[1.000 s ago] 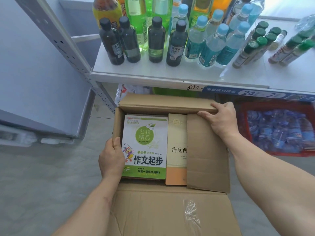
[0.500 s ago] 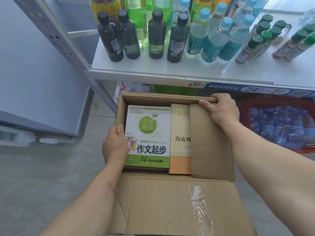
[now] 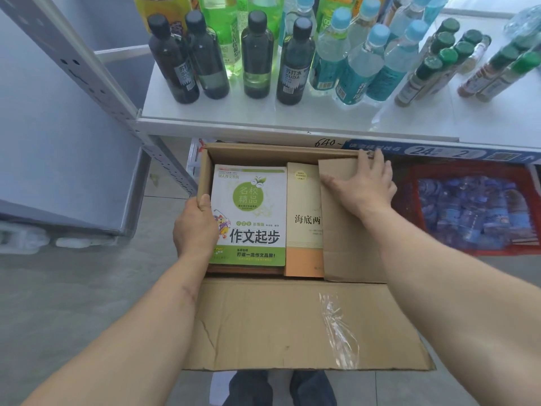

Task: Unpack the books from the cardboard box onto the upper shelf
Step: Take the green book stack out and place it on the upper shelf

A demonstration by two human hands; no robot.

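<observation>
The chief risk was at the right side flap (image 3: 348,224), which lay across the tan book (image 3: 304,221) and hid its right part; pulling that book out with the flap still down would likely snag or bend its cover. The white shelf (image 3: 292,124) across the top of the frame was also crowded with bottles (image 3: 257,54), so a book set there carelessly could topple one (only the front strip looked bare).

The left hand (image 3: 195,230) gripped the left wall of the cardboard box (image 3: 292,323) at centre frame, thumb hooked inside beside the green-and-white book (image 3: 248,215). The right hand (image 3: 363,189) lay flat on the flap, fingers extended toward its far corner, holding nothing. Both books still lay in the box.
</observation>
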